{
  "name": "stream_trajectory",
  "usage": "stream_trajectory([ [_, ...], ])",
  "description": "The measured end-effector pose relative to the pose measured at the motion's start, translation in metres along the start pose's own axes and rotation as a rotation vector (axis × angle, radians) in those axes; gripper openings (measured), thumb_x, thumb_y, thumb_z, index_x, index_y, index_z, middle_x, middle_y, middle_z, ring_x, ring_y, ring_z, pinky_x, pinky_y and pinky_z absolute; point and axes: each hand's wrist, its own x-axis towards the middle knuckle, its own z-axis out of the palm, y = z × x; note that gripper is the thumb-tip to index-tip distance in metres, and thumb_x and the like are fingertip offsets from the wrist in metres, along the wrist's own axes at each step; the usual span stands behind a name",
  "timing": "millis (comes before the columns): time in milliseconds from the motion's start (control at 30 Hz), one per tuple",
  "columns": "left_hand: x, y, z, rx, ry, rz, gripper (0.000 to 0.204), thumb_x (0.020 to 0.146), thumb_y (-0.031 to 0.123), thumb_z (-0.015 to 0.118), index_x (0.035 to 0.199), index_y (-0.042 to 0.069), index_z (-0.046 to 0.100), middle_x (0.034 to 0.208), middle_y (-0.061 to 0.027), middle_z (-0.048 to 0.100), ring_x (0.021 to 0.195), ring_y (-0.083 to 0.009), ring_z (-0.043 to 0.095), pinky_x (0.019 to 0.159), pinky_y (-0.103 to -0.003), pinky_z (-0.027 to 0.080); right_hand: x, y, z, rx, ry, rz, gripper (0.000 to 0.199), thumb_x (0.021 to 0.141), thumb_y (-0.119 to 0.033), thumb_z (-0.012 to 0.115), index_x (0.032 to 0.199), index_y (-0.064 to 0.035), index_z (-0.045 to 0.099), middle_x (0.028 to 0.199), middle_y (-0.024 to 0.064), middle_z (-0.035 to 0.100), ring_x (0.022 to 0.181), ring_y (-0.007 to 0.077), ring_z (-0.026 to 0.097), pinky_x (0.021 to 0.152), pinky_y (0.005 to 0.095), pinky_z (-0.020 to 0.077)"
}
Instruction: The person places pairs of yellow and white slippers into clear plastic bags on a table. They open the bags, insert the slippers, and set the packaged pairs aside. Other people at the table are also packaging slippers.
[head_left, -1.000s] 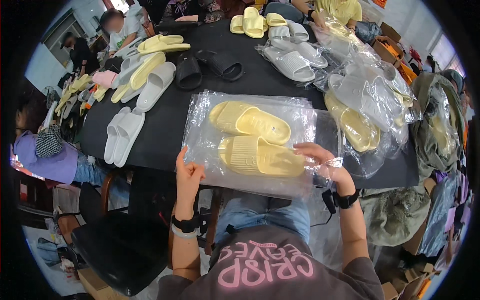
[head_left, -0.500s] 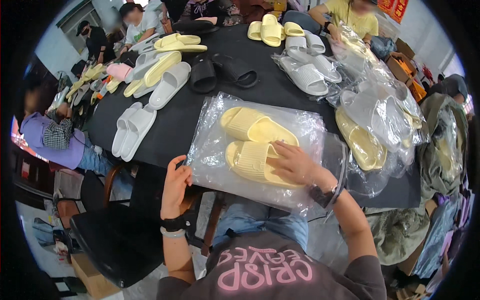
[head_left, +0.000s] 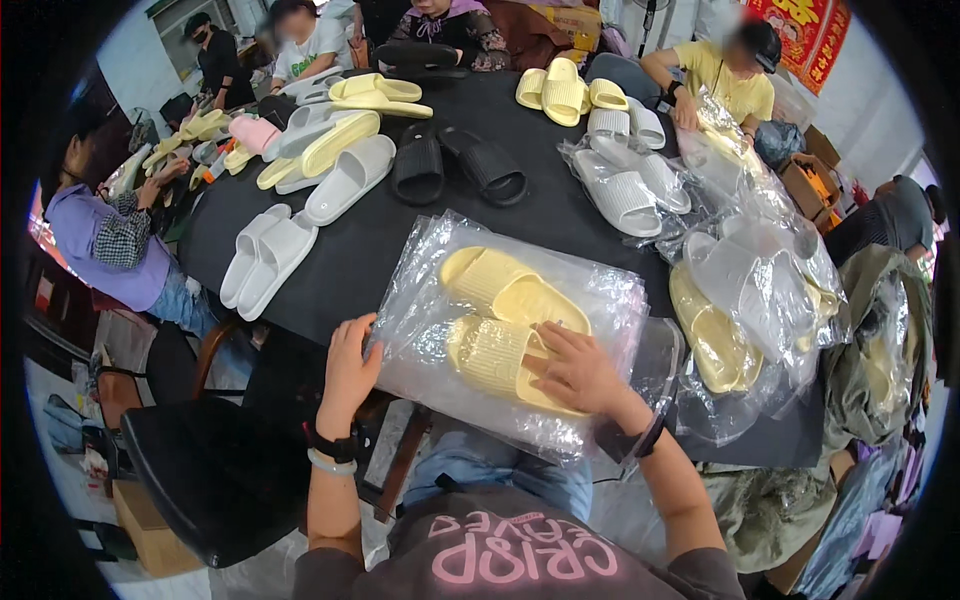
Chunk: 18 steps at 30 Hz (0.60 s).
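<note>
A pair of ribbed yellow slippers lies side by side on a stack of clear plastic bags (head_left: 410,305) at the table's near edge. The upper slipper (head_left: 492,278) lies beyond the lower slipper (head_left: 488,350), both with toes to the left. My right hand (head_left: 582,375) rests over the foot opening of the lower one, fingers spread and pointing left; clear film shows around its wrist. Whether the hand is inside a bag I cannot tell. My left hand (head_left: 348,365) is at the left edge of the stack, thumb apart from the fingers, fingertips touching the plastic.
Grey slippers (head_left: 268,262) and black slippers (head_left: 418,168) lie across the black table (head_left: 330,250). Bagged slippers (head_left: 725,330) are heaped at the right. A black chair (head_left: 210,470) stands at the near left. Several people work around the table, one in yellow (head_left: 730,80).
The view has shifted, so the slippers and bags appear lower. My left fingers have come against the bag edge, and my right fingers are more spread over the lower slipper.
</note>
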Motion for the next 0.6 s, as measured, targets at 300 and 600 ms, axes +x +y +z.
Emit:
stream_trajectory([
  [300,0.035,-0.013,0.025,-0.197,-0.300,-0.079,0.065,0.093,0.035,0.064,0.147,0.008,0.041,0.149,-0.0284,0.035,0.138,-0.0412,0.036,0.113,-0.044,0.032,0.000,0.003,0.000,-0.065,-0.004,-0.068,0.045,0.091,-0.035,0.061,0.133,-0.0203,0.060,0.146,0.0140,0.047,0.133,0.0331,0.046,0.105,0.0432,0.0385],
  [600,0.020,-0.036,0.052,0.226,-0.156,0.213,0.054,0.092,0.035,0.061,0.144,0.029,0.049,0.145,-0.0214,0.041,0.129,-0.0362,0.043,0.105,-0.051,0.031,0.060,0.008,0.003,0.091,-0.195,-0.015,0.059,0.079,-0.022,0.071,0.130,0.0008,0.053,0.136,0.0216,0.051,0.120,0.0395,0.052,0.098,0.0450,0.0453],
])
